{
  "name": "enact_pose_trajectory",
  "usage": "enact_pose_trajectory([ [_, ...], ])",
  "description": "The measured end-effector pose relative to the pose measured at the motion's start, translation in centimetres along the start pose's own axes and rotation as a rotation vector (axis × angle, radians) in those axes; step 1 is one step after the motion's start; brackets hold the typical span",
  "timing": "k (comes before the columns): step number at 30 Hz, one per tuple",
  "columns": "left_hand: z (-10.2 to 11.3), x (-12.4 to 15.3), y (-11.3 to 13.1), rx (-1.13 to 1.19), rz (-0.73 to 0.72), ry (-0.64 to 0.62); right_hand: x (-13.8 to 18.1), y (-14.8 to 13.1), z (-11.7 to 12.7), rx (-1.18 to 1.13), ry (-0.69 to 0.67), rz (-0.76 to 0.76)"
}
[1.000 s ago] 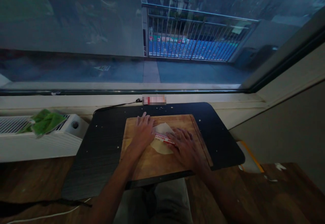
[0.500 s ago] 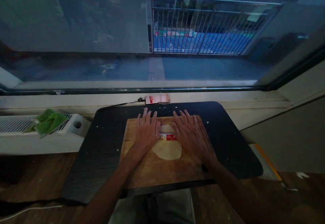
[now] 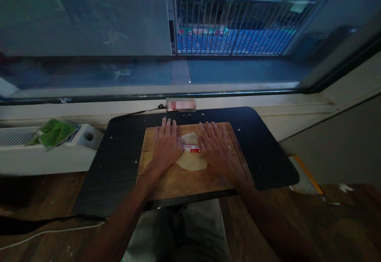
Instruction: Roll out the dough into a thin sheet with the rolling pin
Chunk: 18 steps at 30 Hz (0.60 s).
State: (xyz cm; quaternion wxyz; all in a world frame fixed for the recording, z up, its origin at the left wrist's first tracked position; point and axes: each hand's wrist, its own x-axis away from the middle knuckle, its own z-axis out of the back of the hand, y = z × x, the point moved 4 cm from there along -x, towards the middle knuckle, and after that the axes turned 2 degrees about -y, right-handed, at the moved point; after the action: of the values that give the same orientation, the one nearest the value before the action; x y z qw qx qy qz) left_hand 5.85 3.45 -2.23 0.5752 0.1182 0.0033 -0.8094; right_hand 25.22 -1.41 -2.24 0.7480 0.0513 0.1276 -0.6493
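Note:
A flat round piece of pale dough (image 3: 192,161) lies on a wooden cutting board (image 3: 190,180). Across the dough lies a red-and-white roller (image 3: 191,148), its ends hidden under my palms. My left hand (image 3: 164,148) presses flat on its left end, fingers stretched forward. My right hand (image 3: 217,148) lies flat on the right end, fingers spread. The board rests on a black table (image 3: 119,163) in front of a window.
A white heater (image 3: 44,157) with a green cloth (image 3: 53,133) stands to the left. A small blurred packet (image 3: 180,104) and a black cable lie at the sill. A yellow-edged object (image 3: 306,174) lies on the wooden floor at right. Crumbs dot the table.
Both hands slid forward over the roller and then back slightly toward me, rolling it across the dough. The right hand straightened from an angled pose. The camera tilted a little.

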Motion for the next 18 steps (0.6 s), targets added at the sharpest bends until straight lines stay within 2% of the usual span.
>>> enact_pose_trajectory([
  [3, 0.2, 2.0, 0.3, -0.005, 0.027, -0.001, 1.5, -0.6, 0.2, -0.028, 0.004, -0.019],
  [6, 0.3, 2.1, 0.4, -0.001, 0.035, -0.004, 1.4, -0.7, 0.2, -0.019, 0.0, -0.042],
  [15, 0.7, -2.5, -0.2, -0.01, 0.003, 0.014, -3.2, 0.2, 0.3, 0.07, 0.044, -0.044],
  [18, 0.5, -4.8, -0.6, -0.004, -0.013, 0.011, -5.4, 0.8, 0.1, 0.065, 0.015, -0.045],
])
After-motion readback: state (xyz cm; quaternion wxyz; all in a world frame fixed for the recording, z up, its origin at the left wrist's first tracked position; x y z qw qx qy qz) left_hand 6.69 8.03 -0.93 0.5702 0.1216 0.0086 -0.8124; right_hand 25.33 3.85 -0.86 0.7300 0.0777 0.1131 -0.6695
